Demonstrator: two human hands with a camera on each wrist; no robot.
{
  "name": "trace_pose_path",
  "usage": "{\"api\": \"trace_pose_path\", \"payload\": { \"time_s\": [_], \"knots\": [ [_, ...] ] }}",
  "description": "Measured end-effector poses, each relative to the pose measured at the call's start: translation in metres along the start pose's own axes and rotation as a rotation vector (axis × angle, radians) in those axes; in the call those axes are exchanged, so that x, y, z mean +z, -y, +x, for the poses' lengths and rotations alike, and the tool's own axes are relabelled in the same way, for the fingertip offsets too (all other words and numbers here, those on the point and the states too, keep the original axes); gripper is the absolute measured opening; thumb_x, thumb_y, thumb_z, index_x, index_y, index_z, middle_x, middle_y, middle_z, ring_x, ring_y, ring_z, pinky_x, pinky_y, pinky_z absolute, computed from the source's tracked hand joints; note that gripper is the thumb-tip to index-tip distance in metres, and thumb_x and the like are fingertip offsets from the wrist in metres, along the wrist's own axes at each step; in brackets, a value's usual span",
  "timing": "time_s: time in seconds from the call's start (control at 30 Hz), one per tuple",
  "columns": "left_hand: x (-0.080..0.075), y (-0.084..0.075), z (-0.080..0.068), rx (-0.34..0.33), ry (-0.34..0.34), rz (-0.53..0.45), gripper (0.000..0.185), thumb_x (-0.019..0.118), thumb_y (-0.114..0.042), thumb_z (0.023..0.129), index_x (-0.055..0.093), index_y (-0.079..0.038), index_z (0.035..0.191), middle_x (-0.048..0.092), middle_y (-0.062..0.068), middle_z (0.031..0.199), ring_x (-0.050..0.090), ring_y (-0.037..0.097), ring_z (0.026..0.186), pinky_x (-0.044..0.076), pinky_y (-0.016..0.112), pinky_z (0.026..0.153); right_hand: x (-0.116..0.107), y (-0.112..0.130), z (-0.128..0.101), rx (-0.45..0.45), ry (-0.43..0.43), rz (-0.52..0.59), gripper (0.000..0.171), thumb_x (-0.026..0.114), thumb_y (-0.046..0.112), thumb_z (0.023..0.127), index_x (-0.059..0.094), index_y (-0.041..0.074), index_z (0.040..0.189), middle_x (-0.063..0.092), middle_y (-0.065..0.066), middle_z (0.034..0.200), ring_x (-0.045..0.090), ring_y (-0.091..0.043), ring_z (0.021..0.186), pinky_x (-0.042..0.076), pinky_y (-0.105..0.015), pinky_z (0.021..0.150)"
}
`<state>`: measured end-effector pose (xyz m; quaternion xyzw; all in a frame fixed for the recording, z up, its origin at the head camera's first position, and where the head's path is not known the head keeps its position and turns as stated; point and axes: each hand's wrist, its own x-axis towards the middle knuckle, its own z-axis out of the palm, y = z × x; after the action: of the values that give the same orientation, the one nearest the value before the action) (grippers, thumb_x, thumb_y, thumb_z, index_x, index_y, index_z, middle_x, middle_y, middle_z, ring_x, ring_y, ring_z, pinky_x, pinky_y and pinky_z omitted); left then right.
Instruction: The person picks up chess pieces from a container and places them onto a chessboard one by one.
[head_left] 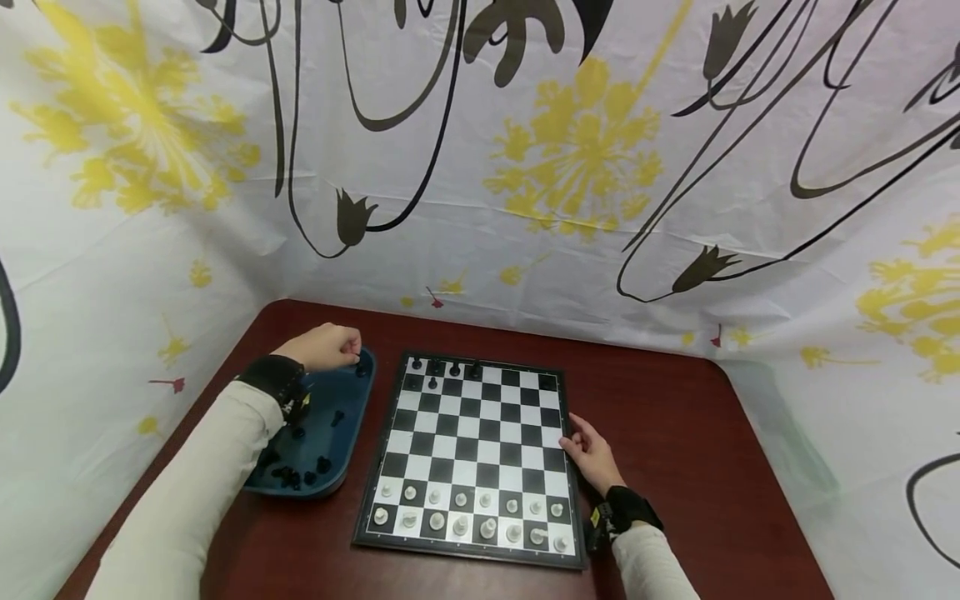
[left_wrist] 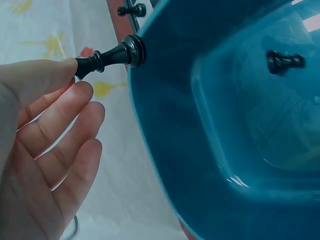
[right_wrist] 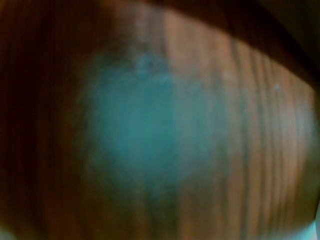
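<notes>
Over the far end of the blue plastic tub point(head_left: 363, 417), my left hand point(head_left: 324, 347) pinches a tall black chess piece point(left_wrist: 112, 56) by its flared top between thumb and forefinger. Its round base points toward the tub's rim in the left wrist view; the other fingers are loosely bent. Beside the right edge of the chessboard point(head_left: 471, 553), my right hand point(head_left: 591, 458) rests with its fingertips at the border, fingers relaxed. A few black pieces point(head_left: 454, 369) stand at the board's far left. White pieces point(head_left: 461, 525) fill the two near rows.
Several black pieces point(head_left: 323, 464) lie loose in the tub, most at its near end. The dark red table point(head_left: 660, 417) extends right of the board. Patterned white cloth point(head_left: 465, 167) hangs behind the table and at both sides. Blurred wood grain point(right_wrist: 210, 125) fills the right wrist view.
</notes>
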<state>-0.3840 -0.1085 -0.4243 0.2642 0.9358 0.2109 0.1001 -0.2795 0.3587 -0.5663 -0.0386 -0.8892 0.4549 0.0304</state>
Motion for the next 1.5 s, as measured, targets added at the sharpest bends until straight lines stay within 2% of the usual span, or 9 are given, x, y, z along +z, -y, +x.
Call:
{"api": "trace_pose_path", "payload": {
  "time_s": [0.2,0.33,0.43,0.6,0.87,1.07,1.2,1.5],
  "knots": [
    [-0.002,-0.015,0.024,0.030,-0.009,0.060,0.004,0.060,-0.010,0.084,0.057,-0.009,0.082,0.055,0.000,0.069,0.048,0.013,0.061,0.041,0.029,0.058,0.001,0.003,0.000,0.018,0.013,0.023,0.052,0.064,0.015,0.084,0.045,0.005,0.131,0.049,-0.005,0.073,0.043,-0.010,0.060,0.034,-0.022,0.058],
    [0.001,-0.028,0.043,0.022,0.001,0.077,0.004,0.060,-0.013,0.085,0.058,-0.010,0.083,0.058,0.001,0.074,0.050,0.014,0.063,0.042,0.030,0.059,0.001,0.002,0.000,0.018,0.007,0.031,0.051,0.064,0.012,0.084,0.046,0.004,0.131,0.048,-0.004,0.073,0.043,-0.011,0.061,0.035,-0.022,0.058],
    [0.006,-0.042,0.059,0.038,0.013,0.085,0.005,0.060,-0.015,0.086,0.057,-0.011,0.084,0.059,0.002,0.078,0.052,0.015,0.067,0.043,0.032,0.063,0.002,0.000,0.000,0.027,-0.002,0.037,0.051,0.065,0.011,0.083,0.047,0.004,0.130,0.048,-0.004,0.073,0.044,-0.010,0.061,0.036,-0.022,0.058],
    [0.016,-0.067,0.084,0.110,0.011,0.108,0.006,0.060,-0.016,0.086,0.057,-0.012,0.083,0.059,0.000,0.078,0.054,0.015,0.070,0.044,0.033,0.066,0.005,-0.003,0.000,0.025,-0.005,0.050,0.051,0.065,0.011,0.083,0.046,0.005,0.130,0.048,-0.004,0.073,0.043,-0.009,0.060,0.035,-0.022,0.056],
    [0.034,-0.099,0.110,0.175,0.010,0.098,0.006,0.059,-0.017,0.087,0.057,-0.012,0.086,0.057,-0.001,0.075,0.052,0.013,0.065,0.043,0.030,0.063,0.003,-0.007,0.000,-0.004,-0.008,0.000,0.050,0.064,0.012,0.083,0.046,0.004,0.130,0.048,-0.001,0.073,0.042,-0.010,0.059,0.034,-0.022,0.056],
    [0.045,-0.119,0.129,0.198,0.011,0.101,0.005,0.058,-0.019,0.088,0.057,-0.014,0.087,0.057,-0.002,0.077,0.052,0.012,0.068,0.043,0.030,0.064,-0.002,-0.006,0.000,-0.040,-0.033,0.038,0.050,0.065,0.011,0.082,0.048,0.002,0.128,0.048,-0.002,0.073,0.043,-0.008,0.060,0.036,-0.021,0.058],
    [0.053,-0.126,0.138,0.202,0.024,0.088,0.004,0.059,-0.017,0.088,0.057,-0.014,0.087,0.057,-0.002,0.077,0.052,0.013,0.069,0.043,0.031,0.064,-0.003,-0.005,0.000,-0.051,-0.032,0.049,0.050,0.065,0.010,0.082,0.048,0.000,0.127,0.049,-0.002,0.072,0.043,-0.008,0.060,0.036,-0.021,0.058],
    [0.082,-0.129,0.159,0.255,0.003,0.108,0.005,0.062,-0.014,0.085,0.058,-0.012,0.083,0.055,-0.001,0.072,0.050,0.012,0.063,0.042,0.028,0.061,-0.002,-0.006,0.001,-0.015,-0.041,0.026,0.049,0.065,0.012,0.083,0.049,0.004,0.128,0.048,-0.001,0.073,0.044,-0.009,0.062,0.037,-0.022,0.059]
  ]
}}
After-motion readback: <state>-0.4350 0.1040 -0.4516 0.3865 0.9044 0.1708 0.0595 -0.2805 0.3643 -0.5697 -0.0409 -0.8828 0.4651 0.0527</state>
